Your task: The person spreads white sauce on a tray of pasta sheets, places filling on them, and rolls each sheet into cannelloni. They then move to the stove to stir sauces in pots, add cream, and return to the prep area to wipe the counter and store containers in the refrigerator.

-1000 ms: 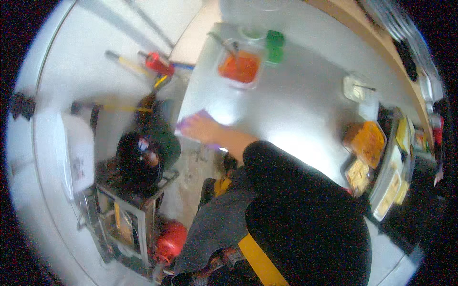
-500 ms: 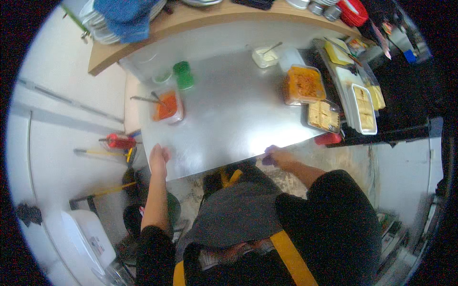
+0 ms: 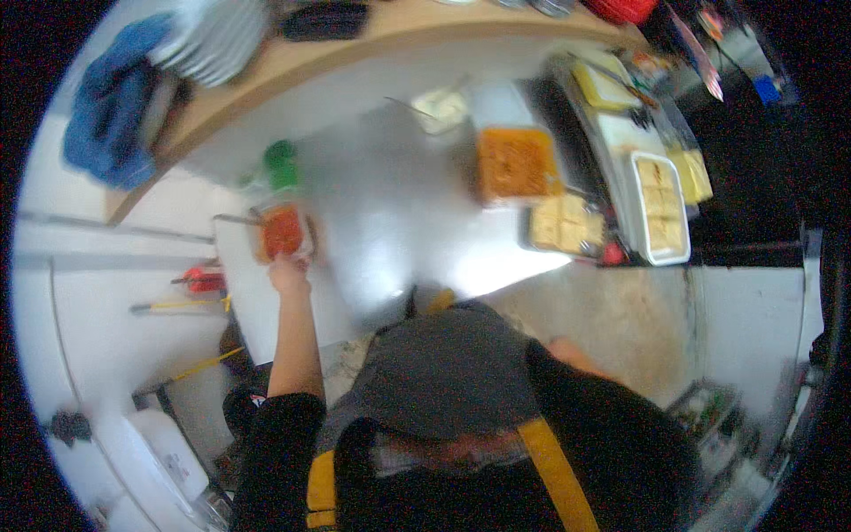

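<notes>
My left hand (image 3: 291, 273) reaches to the near rim of a clear plastic tub (image 3: 308, 238) of orange-red food and appears closed on it, though motion blurs the fingers. A utensil handle (image 3: 238, 220) sticks out of the tub to the left. Just behind stands a green-topped container (image 3: 281, 165). Of my right arm only a short stretch of bare skin (image 3: 574, 355) shows beside the grey apron; the hand itself is hidden.
Across the metal table (image 3: 355, 253) stand a tub of orange food (image 3: 516, 167), a tray of pale cut pieces (image 3: 567, 223) and a white bowl with a utensil (image 3: 439, 110). A white dish (image 3: 681, 244) lies farther right. Above the back runs a wooden shelf (image 3: 292, 66) with plates.
My left hand has moved from the table's front left edge up to the tub. My right hand, earlier with something purple at the front edge, has drawn back out of sight. The view has turned.
</notes>
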A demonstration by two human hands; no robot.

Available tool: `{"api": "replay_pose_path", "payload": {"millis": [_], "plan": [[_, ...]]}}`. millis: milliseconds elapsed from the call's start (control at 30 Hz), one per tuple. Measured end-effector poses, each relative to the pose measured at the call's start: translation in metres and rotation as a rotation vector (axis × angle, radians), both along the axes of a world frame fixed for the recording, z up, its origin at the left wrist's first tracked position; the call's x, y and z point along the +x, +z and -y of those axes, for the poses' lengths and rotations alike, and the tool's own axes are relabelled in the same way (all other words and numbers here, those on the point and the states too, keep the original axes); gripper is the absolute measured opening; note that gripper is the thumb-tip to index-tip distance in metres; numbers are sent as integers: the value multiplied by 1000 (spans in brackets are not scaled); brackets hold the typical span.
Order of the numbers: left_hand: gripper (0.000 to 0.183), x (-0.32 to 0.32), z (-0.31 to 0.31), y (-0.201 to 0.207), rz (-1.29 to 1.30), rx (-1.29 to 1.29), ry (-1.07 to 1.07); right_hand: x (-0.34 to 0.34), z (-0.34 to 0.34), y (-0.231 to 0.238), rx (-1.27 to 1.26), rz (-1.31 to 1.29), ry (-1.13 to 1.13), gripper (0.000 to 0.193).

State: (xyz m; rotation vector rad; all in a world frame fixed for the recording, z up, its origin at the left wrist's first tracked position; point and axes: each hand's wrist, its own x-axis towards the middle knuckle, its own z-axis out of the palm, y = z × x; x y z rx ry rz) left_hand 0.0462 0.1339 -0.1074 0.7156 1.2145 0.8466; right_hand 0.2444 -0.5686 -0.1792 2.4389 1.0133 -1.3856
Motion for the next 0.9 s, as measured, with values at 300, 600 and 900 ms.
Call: {"api": "replay_pose_path", "payload": {"millis": [300,600,900], "plan": [[36,124,63,15,183,-81,-100,128,8,-8,-32,11,-171,28],[32,253,1,19,507,-1,-348,173,27,8,173,-8,-439,26],[24,244,-5,-47,356,-98,-530,161,10,36,228,-307,-786,23]]}}
